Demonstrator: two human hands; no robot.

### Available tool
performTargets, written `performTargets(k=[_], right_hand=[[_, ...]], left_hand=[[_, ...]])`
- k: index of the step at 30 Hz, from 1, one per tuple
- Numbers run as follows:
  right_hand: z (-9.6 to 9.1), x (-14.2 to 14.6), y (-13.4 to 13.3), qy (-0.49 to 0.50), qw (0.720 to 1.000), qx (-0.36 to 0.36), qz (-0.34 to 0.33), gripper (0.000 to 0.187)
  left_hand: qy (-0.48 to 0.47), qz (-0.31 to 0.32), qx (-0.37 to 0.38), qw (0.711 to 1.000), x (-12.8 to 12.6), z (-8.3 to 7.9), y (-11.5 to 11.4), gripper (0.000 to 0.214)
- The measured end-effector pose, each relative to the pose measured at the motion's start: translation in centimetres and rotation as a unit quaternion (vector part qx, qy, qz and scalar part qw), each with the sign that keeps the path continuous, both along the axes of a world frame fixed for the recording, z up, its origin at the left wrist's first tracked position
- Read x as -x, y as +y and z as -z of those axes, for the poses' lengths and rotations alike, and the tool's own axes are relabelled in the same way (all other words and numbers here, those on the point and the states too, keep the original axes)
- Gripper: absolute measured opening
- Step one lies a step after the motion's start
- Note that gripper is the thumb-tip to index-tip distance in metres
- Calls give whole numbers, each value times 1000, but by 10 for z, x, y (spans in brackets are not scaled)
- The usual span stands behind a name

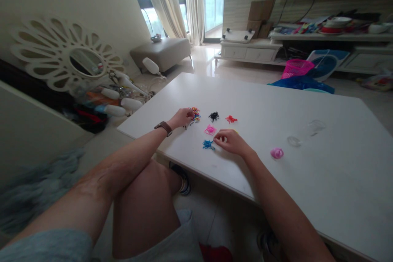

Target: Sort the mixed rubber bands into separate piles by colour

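Note:
My left hand [183, 117], a dark watch on its wrist, reaches over the left side of a mixed heap of small coloured rubber bands [196, 114]. Its fingers are curled together; whatever is between them is too small to make out. To the right lie separate little piles: black bands [214, 116], red bands [231, 119], pink bands [210, 129] and blue bands [208, 144]. Just right of the blue pile hovers my right hand [230, 141], thumb and fingertips drawn together, with any held piece hidden. A sliver of yellow shows behind its knuckles.
On the white table [307, 196], a pink lid-like piece [276, 153] and a clear plastic container [315, 127] lie to the right. Beyond the table are a pink basket [296, 68] and a blue item [302, 83]. A flower-shaped mirror frame [55, 55] leans at left.

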State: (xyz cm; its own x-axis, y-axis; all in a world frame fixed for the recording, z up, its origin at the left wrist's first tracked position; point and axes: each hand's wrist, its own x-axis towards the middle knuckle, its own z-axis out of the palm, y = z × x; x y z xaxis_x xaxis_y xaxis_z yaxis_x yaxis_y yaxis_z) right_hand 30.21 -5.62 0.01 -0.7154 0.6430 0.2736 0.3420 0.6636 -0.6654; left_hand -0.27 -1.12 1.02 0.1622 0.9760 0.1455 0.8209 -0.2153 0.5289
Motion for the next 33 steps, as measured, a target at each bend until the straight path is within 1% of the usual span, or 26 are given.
performTargets(k=[4,7,12,19,24,27,33], right_hand=[[1,0,0,-1,1000,-3,1,15],[1,0,1,-1,1000,-2,1,16],[1,0,1,-6,1000,3,-1,16],[0,0,-1,-10,1000,1,5,16],[2,0,0,-13,1000,-1,3,16],[1,-1,0,-12,1000,0,3,16],[0,0,0,-15,1000,-4,0,14]], left_hand=[[-1,0,-1,1000,1,0,1,11],[-18,-3,3,1000,1,0,-1,10],[-30,-8,21,999,-1,1,-4,11],[-38,18,60,997,0,7,-1,13],[-30,5,67,997,3,7,1,16],[-21,-1,67,998,4,5,0,16],[10,-3,71,997,3,-7,-4,14]])
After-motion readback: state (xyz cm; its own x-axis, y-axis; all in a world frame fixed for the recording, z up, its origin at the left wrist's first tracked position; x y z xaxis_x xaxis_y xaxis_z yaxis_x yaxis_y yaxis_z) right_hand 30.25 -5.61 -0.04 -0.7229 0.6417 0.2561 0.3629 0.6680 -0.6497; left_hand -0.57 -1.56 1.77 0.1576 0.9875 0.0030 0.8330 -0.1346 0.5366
